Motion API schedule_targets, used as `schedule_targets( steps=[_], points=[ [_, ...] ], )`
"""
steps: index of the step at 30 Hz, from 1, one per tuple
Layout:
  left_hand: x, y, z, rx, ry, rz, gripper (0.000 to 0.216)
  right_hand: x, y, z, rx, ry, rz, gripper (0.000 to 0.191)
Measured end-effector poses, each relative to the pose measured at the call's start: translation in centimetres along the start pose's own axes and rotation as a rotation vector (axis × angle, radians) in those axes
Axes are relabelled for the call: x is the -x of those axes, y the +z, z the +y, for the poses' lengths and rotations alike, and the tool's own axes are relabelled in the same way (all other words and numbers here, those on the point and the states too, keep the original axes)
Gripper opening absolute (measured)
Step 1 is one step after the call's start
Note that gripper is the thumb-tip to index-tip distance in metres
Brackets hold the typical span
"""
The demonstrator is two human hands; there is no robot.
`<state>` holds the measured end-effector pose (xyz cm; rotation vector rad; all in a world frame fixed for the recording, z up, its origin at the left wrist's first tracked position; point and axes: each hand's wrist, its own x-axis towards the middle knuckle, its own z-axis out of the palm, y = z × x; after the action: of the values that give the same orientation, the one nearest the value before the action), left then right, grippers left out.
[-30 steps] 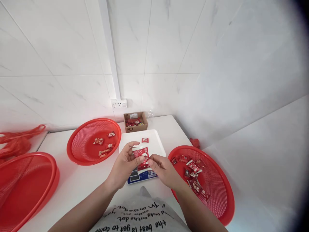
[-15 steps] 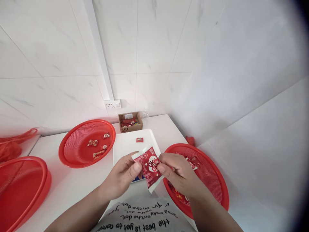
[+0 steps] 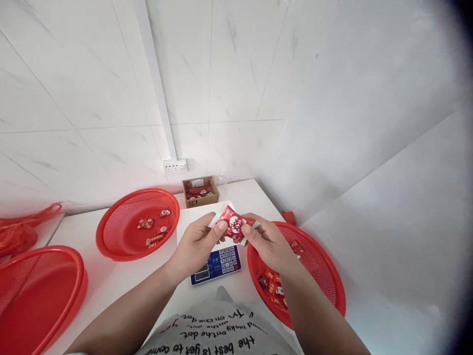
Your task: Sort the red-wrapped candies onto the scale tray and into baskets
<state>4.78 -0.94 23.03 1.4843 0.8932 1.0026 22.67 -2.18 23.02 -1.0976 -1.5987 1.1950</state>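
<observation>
Between my two hands I hold a red wrapped snack packet (image 3: 233, 224) with pale crimped ends and white print. My left hand (image 3: 197, 244) pinches its left side, thumb on the front. My right hand (image 3: 268, 241) grips the right side in the same way. Beneath the packet stands a digital scale (image 3: 218, 266) with a white pan and a blue keypad panel; my hands hide part of the pan. On the right, partly behind my right forearm, a red basket (image 3: 321, 266) holds several small red packets (image 3: 272, 286).
Further left, a red mesh basket (image 3: 118, 227) has a few small packets in it. Another red basket (image 3: 70, 281) stands at the near left, by a red plastic bag (image 3: 22, 227). A cardboard box (image 3: 201, 198) with red packets sits against the wall, below a socket (image 3: 174, 165).
Both hands have lifted the packet up and away from me, tilting it flatter. The scale's keypad now shows below them. The view has shifted slightly.
</observation>
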Motion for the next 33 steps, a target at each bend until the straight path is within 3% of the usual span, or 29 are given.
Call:
schedule_targets(
  steps=[6, 17, 26, 33],
  points=[
    [0.3, -0.7, -1.9, 0.039, 0.007, -0.021, 0.029, 0.4, 1.0, 1.8, 0.012, 0.082, 0.043, 0.037],
    [-0.2, -0.5, 0.8, 0.151, -0.012, 0.028, 0.029, -0.4, 0.0, 0.5, -0.035, -0.003, -0.067, 0.035],
    [-0.1, 1.1, -2.2, 0.153, -0.035, -0.103, 0.03, 0.8, -0.6, 2.6, 0.004, -0.032, -0.103, 0.03],
    [0.1, 0.6, 0.2, 0.139, -0.055, -0.147, 0.029, 0.7, -0.5, 0.7, -0.003, -0.03, -0.112, 0.034]
  ],
)
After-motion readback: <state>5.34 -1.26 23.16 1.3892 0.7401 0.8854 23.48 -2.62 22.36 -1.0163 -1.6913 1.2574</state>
